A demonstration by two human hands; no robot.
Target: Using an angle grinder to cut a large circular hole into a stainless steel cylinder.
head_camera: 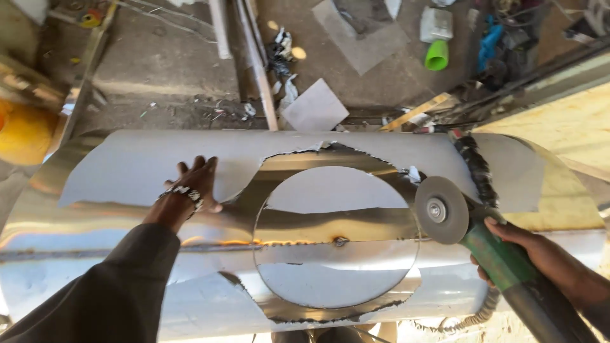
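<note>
Cutting circle in steel cylinder (127, 209), lying across centre. Left hand (194, 184) spread flat on it; right hand (540, 251) gripping green angle grinder (464, 222), disc at right edge. Next: following scored line steadily.

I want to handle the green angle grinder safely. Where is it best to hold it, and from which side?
Take the angle grinder by its long green body behind the head, as the right hand does, coming from the lower right. The body is narrow and extends away from the bare disc, which sits at the far end against the steel cylinder.
</note>
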